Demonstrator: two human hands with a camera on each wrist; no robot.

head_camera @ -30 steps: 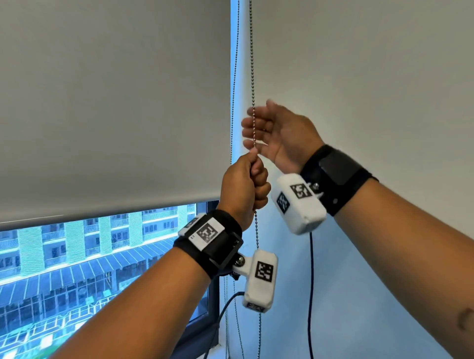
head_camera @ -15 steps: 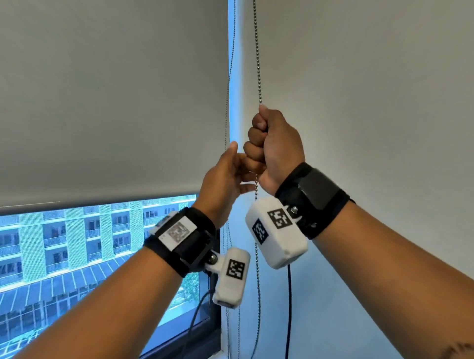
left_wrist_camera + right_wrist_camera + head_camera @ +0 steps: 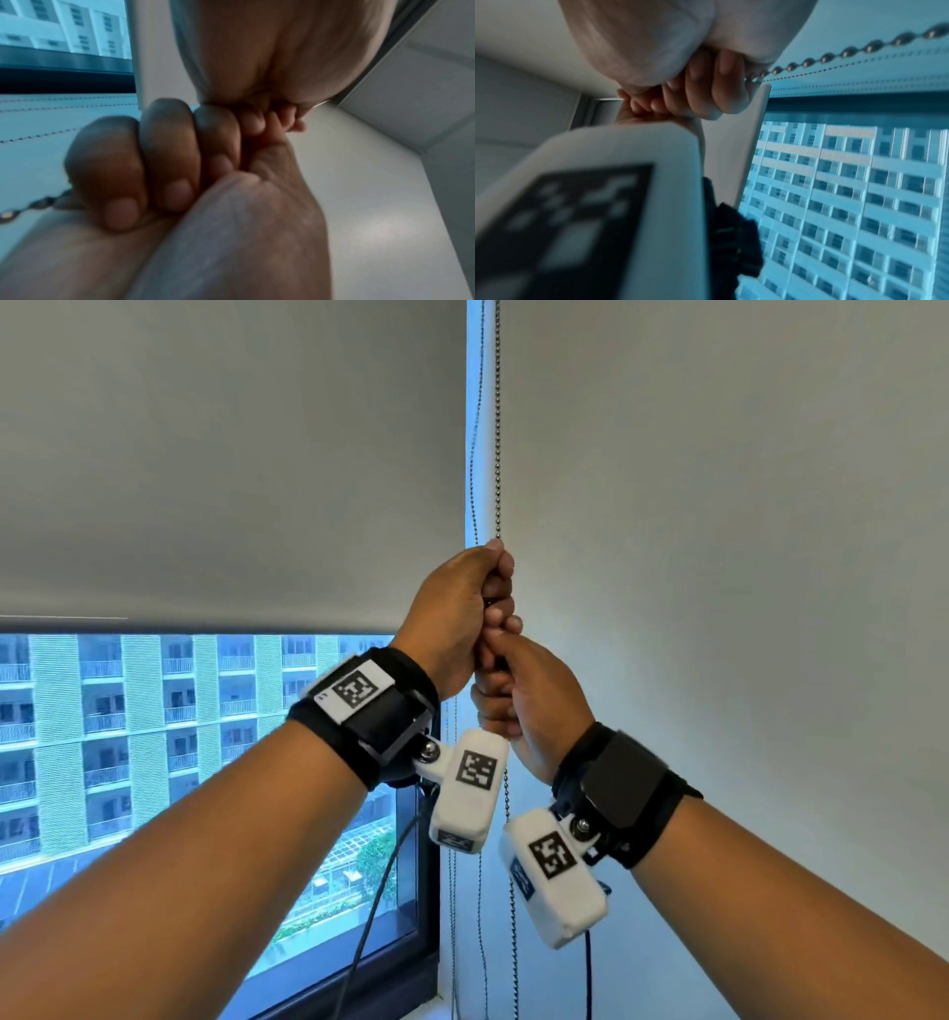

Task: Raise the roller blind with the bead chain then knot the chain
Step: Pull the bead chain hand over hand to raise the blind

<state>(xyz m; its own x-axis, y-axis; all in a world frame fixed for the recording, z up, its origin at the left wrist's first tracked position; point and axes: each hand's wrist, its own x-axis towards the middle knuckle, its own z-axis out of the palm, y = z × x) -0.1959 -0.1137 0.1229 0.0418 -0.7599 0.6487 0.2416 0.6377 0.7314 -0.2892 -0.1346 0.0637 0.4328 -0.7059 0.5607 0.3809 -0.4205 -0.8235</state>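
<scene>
The right hand [image 3: 534,706] is curled in a fist around the bead chain [image 3: 497,428], sitting directly below the left hand [image 3: 462,613] and touching it. The left hand is fisted on the same strand just above, thumb uppermost. From the top of that upper fist the chain runs straight up; below the right fist it hangs down behind the white wrist cameras [image 3: 470,791]. Left of the grip and beyond it, the grey roller blind [image 3: 231,464] covers the upper window [image 3: 205,737], its bottom edge level with the stacked fists. Apartment blocks show through the glass.
</scene>
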